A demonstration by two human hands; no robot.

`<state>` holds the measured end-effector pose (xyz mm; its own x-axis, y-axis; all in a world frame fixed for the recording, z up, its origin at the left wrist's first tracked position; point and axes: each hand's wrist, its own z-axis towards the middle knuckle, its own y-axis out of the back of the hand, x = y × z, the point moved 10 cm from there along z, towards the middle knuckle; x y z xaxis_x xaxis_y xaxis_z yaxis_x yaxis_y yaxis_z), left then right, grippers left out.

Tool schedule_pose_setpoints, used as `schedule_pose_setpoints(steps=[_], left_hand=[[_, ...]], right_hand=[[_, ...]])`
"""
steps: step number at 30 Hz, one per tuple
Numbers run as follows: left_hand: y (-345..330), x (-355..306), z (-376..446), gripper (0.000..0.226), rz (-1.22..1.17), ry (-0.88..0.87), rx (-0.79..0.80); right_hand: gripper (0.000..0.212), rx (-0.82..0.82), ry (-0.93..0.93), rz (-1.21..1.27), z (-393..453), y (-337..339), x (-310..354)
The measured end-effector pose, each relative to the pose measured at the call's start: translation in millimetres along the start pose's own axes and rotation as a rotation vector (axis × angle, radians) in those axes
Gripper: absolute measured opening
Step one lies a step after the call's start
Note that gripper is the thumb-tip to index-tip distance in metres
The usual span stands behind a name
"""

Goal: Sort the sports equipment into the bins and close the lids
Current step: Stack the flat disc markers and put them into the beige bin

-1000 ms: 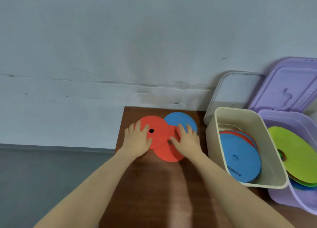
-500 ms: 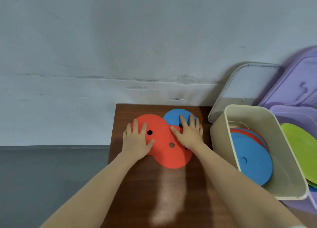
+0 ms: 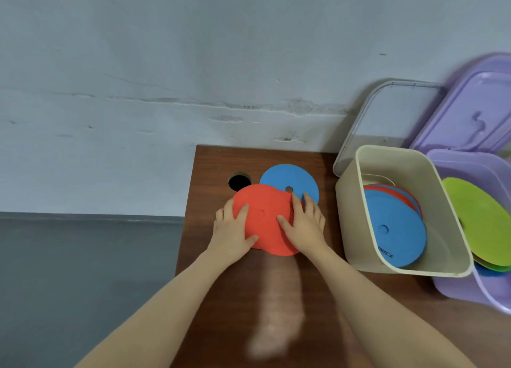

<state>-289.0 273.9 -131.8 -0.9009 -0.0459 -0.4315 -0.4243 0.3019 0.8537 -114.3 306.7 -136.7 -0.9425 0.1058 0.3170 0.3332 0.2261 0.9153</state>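
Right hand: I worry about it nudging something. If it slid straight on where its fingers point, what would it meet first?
Probably the blue disc beyond the right hand; its fingertips already lie at that disc's near edge.

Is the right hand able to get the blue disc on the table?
Probably yes. The right hand lies on the red discs, fingertips almost at the blue disc; nothing covers its far part.

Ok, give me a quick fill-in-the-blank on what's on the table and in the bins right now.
1. Both hands, left hand and right hand, press on the ____ discs.
2. The blue disc on the table lies partly ____ the red ones.
3. The cream bin shows blue and ____ discs.
4. The purple bin has a ____ disc on top.

Missing words: red; under; red; green
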Motion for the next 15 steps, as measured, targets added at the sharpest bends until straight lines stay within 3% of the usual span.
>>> schedule_pose_setpoints(steps=[2,5,11,15], left_hand=[[5,-3,0,0.078,-0.106,0.012,-0.057],[14,7,5,0.074,-0.035,0.123,-0.164],[-14,-21,9,0.072,0.067,-0.064,0.003],[-14,-30,4,0.065,0.036,-0.088,-0.028]], right_hand=[[0.074,-0.068,-0.078,0.021,-15,2,-10],[0.076,-0.140,-0.145,0.032,-34,2,-21],[0.069,-0.148,-0.162,0.118,-38,-3,-17],[0.070,-0.171,-0.155,0.233,-41,-1,-17]])
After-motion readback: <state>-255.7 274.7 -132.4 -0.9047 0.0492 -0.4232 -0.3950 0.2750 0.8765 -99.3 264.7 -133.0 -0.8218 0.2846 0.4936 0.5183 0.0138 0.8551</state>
